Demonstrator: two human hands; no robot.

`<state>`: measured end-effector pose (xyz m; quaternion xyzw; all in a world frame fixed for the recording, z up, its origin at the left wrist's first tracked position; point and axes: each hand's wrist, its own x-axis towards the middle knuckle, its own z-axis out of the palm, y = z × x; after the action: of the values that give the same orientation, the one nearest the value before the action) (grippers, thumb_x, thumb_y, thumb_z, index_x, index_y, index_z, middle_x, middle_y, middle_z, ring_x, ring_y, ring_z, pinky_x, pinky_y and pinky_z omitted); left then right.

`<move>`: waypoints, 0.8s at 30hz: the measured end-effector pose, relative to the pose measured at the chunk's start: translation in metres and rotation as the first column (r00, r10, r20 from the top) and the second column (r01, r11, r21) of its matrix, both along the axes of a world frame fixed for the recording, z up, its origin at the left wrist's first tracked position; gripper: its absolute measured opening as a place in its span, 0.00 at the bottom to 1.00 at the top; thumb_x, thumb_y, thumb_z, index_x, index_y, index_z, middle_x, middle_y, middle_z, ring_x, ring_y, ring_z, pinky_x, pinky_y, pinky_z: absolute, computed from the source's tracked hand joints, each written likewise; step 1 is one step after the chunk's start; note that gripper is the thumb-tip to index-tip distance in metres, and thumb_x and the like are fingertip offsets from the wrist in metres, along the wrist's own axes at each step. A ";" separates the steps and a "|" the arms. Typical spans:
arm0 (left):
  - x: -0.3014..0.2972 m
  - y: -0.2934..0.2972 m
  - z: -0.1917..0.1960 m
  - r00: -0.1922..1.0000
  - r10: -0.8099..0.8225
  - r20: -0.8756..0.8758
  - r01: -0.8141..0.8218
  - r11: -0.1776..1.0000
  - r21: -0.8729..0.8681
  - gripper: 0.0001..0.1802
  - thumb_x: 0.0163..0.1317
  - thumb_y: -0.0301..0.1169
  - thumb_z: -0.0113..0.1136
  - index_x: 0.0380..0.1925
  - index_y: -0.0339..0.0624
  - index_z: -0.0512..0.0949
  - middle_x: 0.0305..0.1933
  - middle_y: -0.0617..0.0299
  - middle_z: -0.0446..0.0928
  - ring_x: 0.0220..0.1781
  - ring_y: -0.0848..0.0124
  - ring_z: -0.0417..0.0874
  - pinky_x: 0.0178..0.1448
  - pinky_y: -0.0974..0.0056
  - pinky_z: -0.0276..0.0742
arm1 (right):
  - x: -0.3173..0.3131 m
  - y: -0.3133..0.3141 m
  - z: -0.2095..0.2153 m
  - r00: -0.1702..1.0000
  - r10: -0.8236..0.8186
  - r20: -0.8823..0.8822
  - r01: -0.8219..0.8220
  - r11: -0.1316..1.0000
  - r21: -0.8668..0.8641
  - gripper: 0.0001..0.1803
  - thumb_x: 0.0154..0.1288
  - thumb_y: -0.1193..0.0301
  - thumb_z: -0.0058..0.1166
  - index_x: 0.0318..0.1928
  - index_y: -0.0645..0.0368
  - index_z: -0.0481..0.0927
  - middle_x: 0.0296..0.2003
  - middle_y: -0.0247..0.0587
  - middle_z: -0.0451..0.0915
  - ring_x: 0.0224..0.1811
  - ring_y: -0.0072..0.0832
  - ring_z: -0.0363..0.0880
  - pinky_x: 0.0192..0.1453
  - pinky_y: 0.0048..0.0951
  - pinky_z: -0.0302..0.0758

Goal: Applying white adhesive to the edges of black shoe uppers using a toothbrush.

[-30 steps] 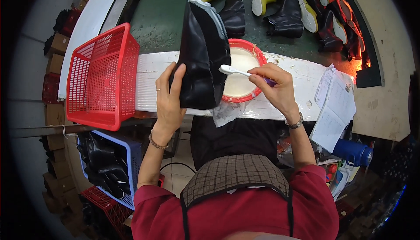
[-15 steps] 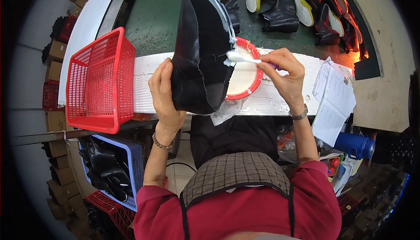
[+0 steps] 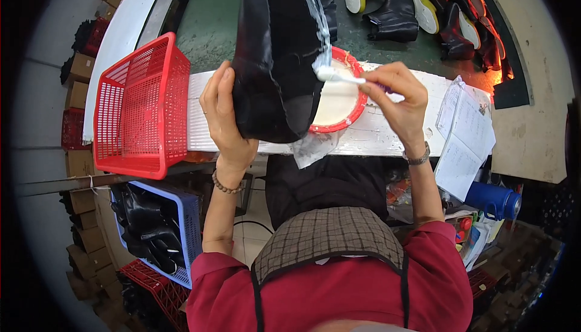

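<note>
My left hand (image 3: 229, 120) grips a black leather boot upper (image 3: 254, 59) by its lower left side, holding it raised with its dark inner face showing. White paste coats the upper's right edge (image 3: 319, 23). In my right hand (image 3: 404, 99) is a small white-and-purple brush like a toothbrush (image 3: 344, 78), pinched between thumb and fingers. Its paste-covered head touches the coated edge. Just beneath the brush, a red-rimmed tub (image 3: 361, 109) of creamy white paste is partly hidden by the upper.
A red plastic basket (image 3: 164, 120) stands at the left on the white board (image 3: 203, 105). Several finished boots (image 3: 393, 14) lie on the green table (image 3: 212, 29) at the far right. Written sheets (image 3: 460, 141) and a blue jug (image 3: 493, 200) are on the right; a blue crate (image 3: 192, 229) of black pieces sits lower left.
The boot upper has shifted a little farther away in my left hand. The brush head remains at its right edge, and paste now looks thicker there.
</note>
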<state>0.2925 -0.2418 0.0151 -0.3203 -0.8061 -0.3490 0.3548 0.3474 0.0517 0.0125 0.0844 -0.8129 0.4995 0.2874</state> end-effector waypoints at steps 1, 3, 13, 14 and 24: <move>-0.002 0.002 0.000 1.000 0.002 0.001 -0.002 1.000 0.000 0.41 0.56 0.22 0.71 0.71 0.35 0.68 0.69 0.41 0.72 0.69 0.45 0.73 0.72 0.50 0.69 | 0.004 -0.004 -0.002 0.998 0.050 -0.039 -0.050 0.999 0.006 0.10 0.58 0.79 0.73 0.41 0.61 0.91 0.36 0.37 0.85 0.36 0.20 0.83 0.36 0.21 0.79; -0.006 0.006 -0.001 0.998 0.047 -0.037 -0.046 0.998 0.043 0.42 0.54 0.22 0.72 0.71 0.35 0.68 0.70 0.41 0.71 0.69 0.45 0.73 0.72 0.49 0.69 | 0.014 -0.012 -0.002 0.998 0.068 -0.002 -0.068 0.998 -0.016 0.11 0.57 0.79 0.74 0.42 0.61 0.91 0.37 0.38 0.85 0.36 0.21 0.83 0.37 0.21 0.80; -0.023 0.000 -0.015 0.982 0.017 -0.189 -0.033 0.996 -0.082 0.36 0.58 0.23 0.70 0.69 0.37 0.71 0.68 0.43 0.73 0.68 0.46 0.73 0.70 0.50 0.70 | 0.026 -0.015 0.018 0.918 0.271 0.290 -0.281 0.960 -0.008 0.07 0.62 0.75 0.71 0.39 0.64 0.90 0.30 0.36 0.84 0.29 0.19 0.77 0.31 0.21 0.70; -0.022 -0.005 -0.013 0.987 0.042 -0.155 -0.058 0.994 -0.098 0.35 0.58 0.22 0.69 0.68 0.37 0.72 0.67 0.43 0.74 0.68 0.47 0.74 0.70 0.50 0.70 | 0.020 -0.010 0.007 0.925 0.244 0.290 -0.246 0.969 -0.029 0.07 0.65 0.73 0.68 0.39 0.64 0.90 0.30 0.36 0.85 0.28 0.19 0.77 0.32 0.22 0.70; -0.008 -0.123 -0.037 0.512 -0.159 0.844 -0.327 0.872 0.363 0.14 0.57 0.13 0.56 0.43 0.33 0.80 0.38 0.66 0.80 0.35 0.77 0.78 0.40 0.68 0.76 | -0.015 0.026 -0.031 0.965 -0.145 0.218 -0.019 0.792 0.611 0.06 0.62 0.69 0.69 0.38 0.55 0.91 0.32 0.33 0.84 0.28 0.29 0.81 0.32 0.28 0.74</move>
<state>0.2841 -0.3650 -0.0220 0.0330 -0.7760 -0.6299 -0.0034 0.3326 0.0781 -0.0184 0.0802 -0.9623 0.2086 0.1553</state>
